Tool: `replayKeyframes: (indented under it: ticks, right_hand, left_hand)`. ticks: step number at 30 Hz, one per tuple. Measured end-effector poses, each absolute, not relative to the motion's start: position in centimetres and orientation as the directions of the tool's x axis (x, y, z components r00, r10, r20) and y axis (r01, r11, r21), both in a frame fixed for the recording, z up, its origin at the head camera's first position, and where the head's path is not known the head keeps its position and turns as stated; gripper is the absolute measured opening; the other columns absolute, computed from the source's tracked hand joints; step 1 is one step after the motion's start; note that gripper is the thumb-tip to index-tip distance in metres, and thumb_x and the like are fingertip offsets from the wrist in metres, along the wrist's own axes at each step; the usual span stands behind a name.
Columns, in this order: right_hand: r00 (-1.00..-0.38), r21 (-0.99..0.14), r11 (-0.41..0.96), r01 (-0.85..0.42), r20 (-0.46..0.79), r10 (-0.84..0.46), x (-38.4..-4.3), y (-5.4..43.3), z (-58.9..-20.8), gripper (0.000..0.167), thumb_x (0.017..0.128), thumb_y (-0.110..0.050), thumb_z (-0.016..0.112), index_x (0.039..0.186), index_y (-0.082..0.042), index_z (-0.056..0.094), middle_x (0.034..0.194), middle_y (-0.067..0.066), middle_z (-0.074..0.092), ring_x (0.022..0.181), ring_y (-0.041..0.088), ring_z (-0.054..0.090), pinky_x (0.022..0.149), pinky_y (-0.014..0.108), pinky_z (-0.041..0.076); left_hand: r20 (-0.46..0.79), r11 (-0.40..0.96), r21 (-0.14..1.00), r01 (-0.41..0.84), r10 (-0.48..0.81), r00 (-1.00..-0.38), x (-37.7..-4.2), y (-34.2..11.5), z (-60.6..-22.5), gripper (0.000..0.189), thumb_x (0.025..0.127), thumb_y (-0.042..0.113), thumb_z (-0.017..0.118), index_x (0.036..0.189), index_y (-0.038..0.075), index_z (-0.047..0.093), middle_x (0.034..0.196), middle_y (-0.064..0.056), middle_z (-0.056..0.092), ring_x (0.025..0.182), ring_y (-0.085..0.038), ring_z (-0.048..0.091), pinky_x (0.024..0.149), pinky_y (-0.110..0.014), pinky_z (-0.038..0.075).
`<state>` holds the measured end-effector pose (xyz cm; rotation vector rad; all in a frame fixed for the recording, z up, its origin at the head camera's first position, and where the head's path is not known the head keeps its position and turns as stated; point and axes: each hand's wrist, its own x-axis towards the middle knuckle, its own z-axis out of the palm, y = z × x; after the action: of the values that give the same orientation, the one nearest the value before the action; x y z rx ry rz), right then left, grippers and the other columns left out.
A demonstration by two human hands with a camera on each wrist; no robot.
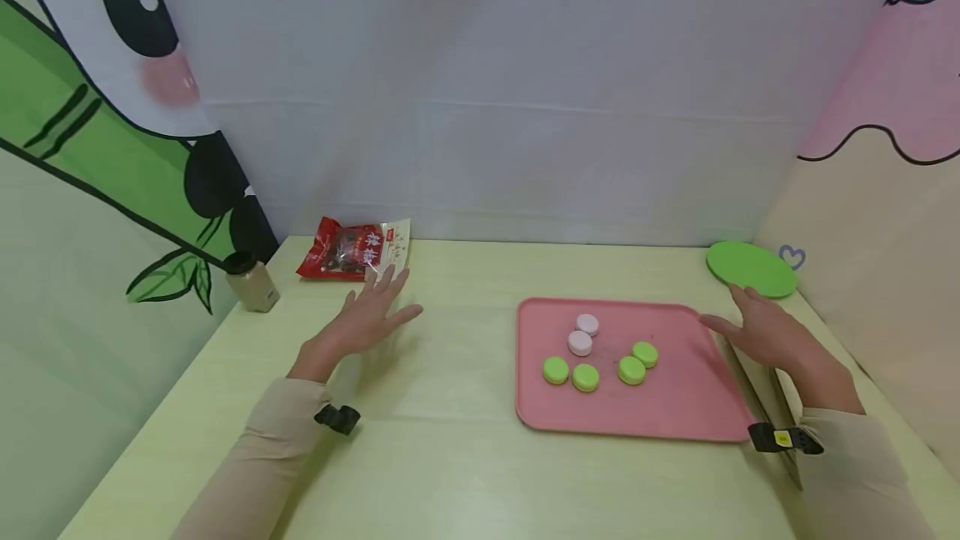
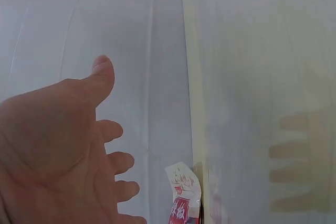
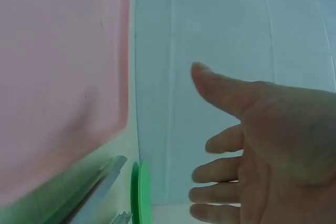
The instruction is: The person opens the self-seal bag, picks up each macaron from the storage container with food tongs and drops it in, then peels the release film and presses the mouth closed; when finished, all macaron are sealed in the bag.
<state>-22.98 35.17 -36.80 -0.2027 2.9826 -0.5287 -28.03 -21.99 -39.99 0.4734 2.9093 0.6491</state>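
My left hand (image 1: pixel 358 322) hovers over the left side of the table with fingers spread, holding nothing. Its fingertips overlap the pale end of a red snack packet (image 1: pixel 348 250) in the head view. My right hand (image 1: pixel 772 338), also empty with its fingers extended, is above the right edge of a pink tray (image 1: pixel 675 407). On the tray lie several green macarons (image 1: pixel 631 370) and two pale pink ones (image 1: pixel 580 343). Metal tongs (image 3: pixel 102 190) with serrated tips lie beside the tray, partly hidden under the right hand and wrist. Beyond the right fingertips is a green round plate (image 1: pixel 752 268).
A small beige jar (image 1: pixel 255 286) with a dark top stands at the table's left edge. A white cloth wall (image 1: pixel 487 107) rises behind the table, with printed panels (image 1: pixel 90 207) at the sides.
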Motion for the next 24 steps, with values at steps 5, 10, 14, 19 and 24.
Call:
replayKeyframes:
  ticks: [5, 10, 14, 19, 24]
  right_hand:
    - [-0.978, -0.307, 0.945, -0.115, -0.129, -0.161, -22.3, 35.9, -36.7, 0.097, 0.098, -0.046, 0.061, 0.138, 0.031, 0.019, 0.138, 0.053, 0.027, 0.124, 0.065, 0.036, 0.098, 0.07, 0.037]
    - [-0.969, -0.276, 0.956, -0.095, -0.195, -0.153, -21.4, 37.3, -36.1, 0.065, 0.091, -0.039, 0.07, 0.103, 0.021, 0.051, 0.085, 0.028, 0.056, 0.074, 0.036, 0.056, 0.064, 0.042, 0.048]
    - [-0.958, -0.313, 0.947, -0.069, -0.243, -0.15, -20.5, 38.3, -36.4, 0.047, 0.087, -0.035, 0.074, 0.073, -0.002, 0.043, 0.066, 0.001, 0.034, 0.06, 0.017, 0.036, 0.054, 0.031, 0.032]
    - [-0.931, -0.378, 0.926, -0.014, -0.333, -0.15, -19.5, 39.2, -37.7, 0.053, 0.086, -0.033, 0.076, 0.057, -0.018, 0.034, 0.053, -0.008, 0.027, 0.048, 0.008, 0.026, 0.049, 0.025, 0.027]
    - [-0.913, -0.422, 0.904, 0.07, -0.392, -0.112, -19.1, 39.5, -38.7, 0.056, 0.086, -0.035, 0.076, 0.053, -0.02, 0.033, 0.047, -0.008, 0.028, 0.044, 0.007, 0.028, 0.047, 0.024, 0.03]
  left_hand:
    - [-0.061, 0.848, 0.445, 0.286, 0.348, -0.935, -27.6, -21.6, -40.0, 0.088, 0.1, 0.065, 0.04, 0.162, 0.012, 0.008, 0.166, -0.019, 0.0, 0.15, -0.044, -0.009, 0.112, -0.072, -0.002]
    - [-0.057, 0.842, 0.444, 0.305, 0.366, -0.929, -27.3, -20.8, -40.0, 0.084, 0.102, 0.061, 0.04, 0.162, 0.012, 0.008, 0.166, -0.019, 0.001, 0.15, -0.045, -0.006, 0.112, -0.072, 0.0]
    - [-0.068, 0.83, 0.442, 0.34, 0.409, -0.91, -27.0, -19.9, -40.2, 0.081, 0.104, 0.057, 0.04, 0.161, 0.009, 0.008, 0.166, -0.021, 0.001, 0.149, -0.047, -0.003, 0.112, -0.073, 0.001]
    - [-0.071, 0.821, 0.434, 0.37, 0.441, -0.895, -26.7, -19.0, -40.5, 0.076, 0.106, 0.049, 0.041, 0.161, 0.006, 0.01, 0.165, -0.023, 0.004, 0.149, -0.048, 0.001, 0.112, -0.073, 0.005]
    - [-0.102, 0.815, 0.439, 0.379, 0.464, -0.88, -26.5, -18.2, -40.8, 0.074, 0.107, 0.044, 0.042, 0.16, 0.004, 0.012, 0.165, -0.024, 0.005, 0.149, -0.048, 0.001, 0.112, -0.073, 0.007]
